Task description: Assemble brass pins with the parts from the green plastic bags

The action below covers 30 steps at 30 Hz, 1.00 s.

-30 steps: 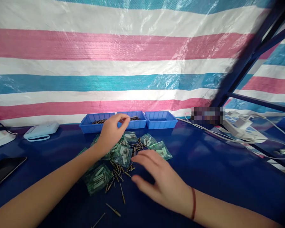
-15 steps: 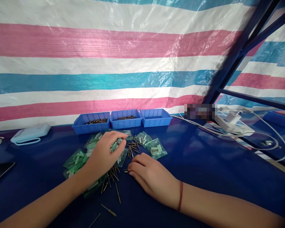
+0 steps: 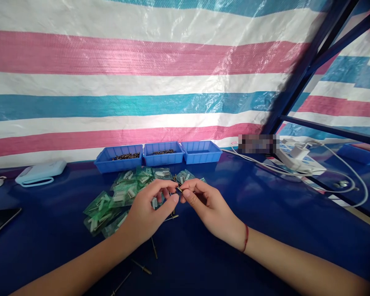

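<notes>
Mid-frame, the right hand pinches a rivet, best held by one end; the left hand gapes beside.

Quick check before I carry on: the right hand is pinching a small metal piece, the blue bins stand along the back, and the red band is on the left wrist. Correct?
Not quite: the red band is on the right wrist, as the head view shows. The right hand does pinch a small metal piece, and the blue bins stand along the back.
</notes>
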Each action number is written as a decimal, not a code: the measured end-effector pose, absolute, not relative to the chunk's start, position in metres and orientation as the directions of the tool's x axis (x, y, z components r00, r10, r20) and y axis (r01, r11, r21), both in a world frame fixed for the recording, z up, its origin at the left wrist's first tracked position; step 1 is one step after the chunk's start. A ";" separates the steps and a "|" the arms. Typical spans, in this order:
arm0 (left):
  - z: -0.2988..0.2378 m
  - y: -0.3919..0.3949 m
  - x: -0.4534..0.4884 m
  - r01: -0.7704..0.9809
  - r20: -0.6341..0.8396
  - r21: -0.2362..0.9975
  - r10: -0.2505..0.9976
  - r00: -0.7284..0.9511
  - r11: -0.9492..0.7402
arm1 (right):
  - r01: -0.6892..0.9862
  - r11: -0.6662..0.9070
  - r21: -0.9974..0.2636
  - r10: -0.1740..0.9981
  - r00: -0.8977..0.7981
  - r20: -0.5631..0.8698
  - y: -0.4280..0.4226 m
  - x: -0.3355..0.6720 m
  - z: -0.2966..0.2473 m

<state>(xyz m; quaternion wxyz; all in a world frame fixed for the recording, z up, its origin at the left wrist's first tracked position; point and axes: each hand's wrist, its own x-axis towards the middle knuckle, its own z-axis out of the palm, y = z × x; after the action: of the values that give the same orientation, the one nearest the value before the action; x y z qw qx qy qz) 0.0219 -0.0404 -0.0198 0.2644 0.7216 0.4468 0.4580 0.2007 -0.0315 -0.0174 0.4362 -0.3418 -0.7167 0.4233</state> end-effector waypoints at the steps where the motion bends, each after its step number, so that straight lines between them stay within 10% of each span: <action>1: -0.021 -0.041 0.023 0.375 0.407 0.812 0.894 0.187 -0.448 | 0.081 0.396 -0.915 0.858 -0.386 0.337 -0.032 0.201 -0.017; 30: -0.023 -0.042 0.025 0.374 0.323 0.857 0.935 0.148 -0.356 | -0.109 0.198 -0.974 0.915 -0.336 0.224 -0.029 0.202 -0.010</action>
<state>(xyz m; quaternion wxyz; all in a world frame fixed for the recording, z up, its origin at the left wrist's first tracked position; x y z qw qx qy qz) 0.0247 -0.0418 -0.0229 0.3125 0.6903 0.4738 0.4487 0.2021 -0.0286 -0.0104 0.4731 -0.3287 -0.6127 0.5411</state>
